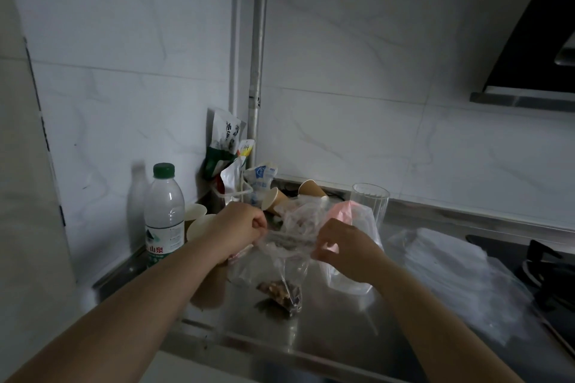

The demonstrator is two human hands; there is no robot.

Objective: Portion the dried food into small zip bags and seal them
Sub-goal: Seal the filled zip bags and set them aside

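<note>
1. A stainless-steel counter [326, 339] runs along a white marble-patterned wall [373, 71], with a dark range hood [535, 40] at the upper right and a black gas hob [541, 270] at the counter's right edge.
2. A stack of clear plastic bags [448, 270] lies on the right part of the counter, just beside the hob.
3. A clear water bottle [164, 214] with a green cap stands upright near the counter's left edge, and two pale paper cups [196, 221] sit just beside it.
4. Printed food packets [222, 146] lean in the back corner against the wall; two brown paper cups [277, 199] lie tilted near them, and a clear glass tumbler [370, 205] stands upright along the back edge.
5. A small zip bag [280, 261] hangs above the middle of the counter, stretched between both hands, its lower corner resting on the steel.
6. The left hand [239, 227] has its fingers curled round the bag's top left edge, gripping it.
7. The right hand [345, 246] pinches the bag's top right edge with bent fingers; a pink-and-clear bag [357, 211] stands just behind it.
8. A small heap of brown dried food [281, 289] sits in the zip bag's bottom corner, near the counter's front edge.
</note>
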